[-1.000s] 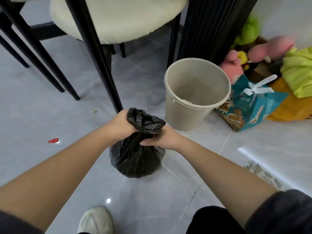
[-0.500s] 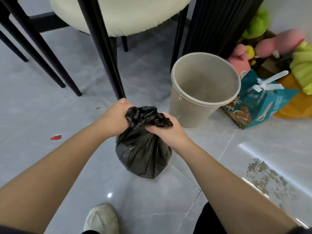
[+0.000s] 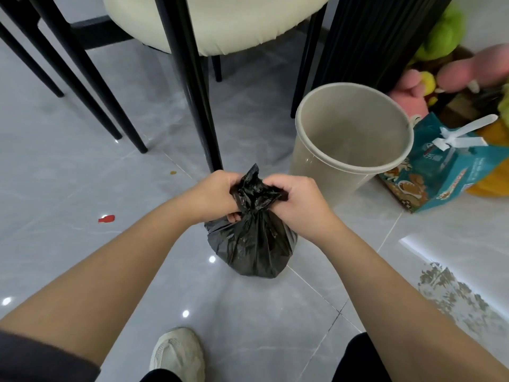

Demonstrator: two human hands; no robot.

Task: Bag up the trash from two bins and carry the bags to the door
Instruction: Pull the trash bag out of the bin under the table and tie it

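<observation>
A full black trash bag (image 3: 252,246) stands on the grey tiled floor in front of me. My left hand (image 3: 213,195) grips the gathered neck of the bag from the left. My right hand (image 3: 298,202) grips the same bunched top from the right. The loose plastic of the bag's mouth sticks up between the two hands. A beige round bin (image 3: 349,144) stands just behind and to the right of the bag, with no liner in it. Its inside looks bare.
Black chair legs (image 3: 198,95) and a cream seat (image 3: 220,20) stand right behind the bag. A teal gift bag (image 3: 443,172) and plush toys (image 3: 440,75) lie right of the bin. A red scrap (image 3: 107,218) lies on the floor at left. My shoe (image 3: 179,354) is below.
Both hands have shifted up onto the bag's bunched top and pulled it into a tighter neck. The bag's mouth now pokes up between them. The view has moved a little.
</observation>
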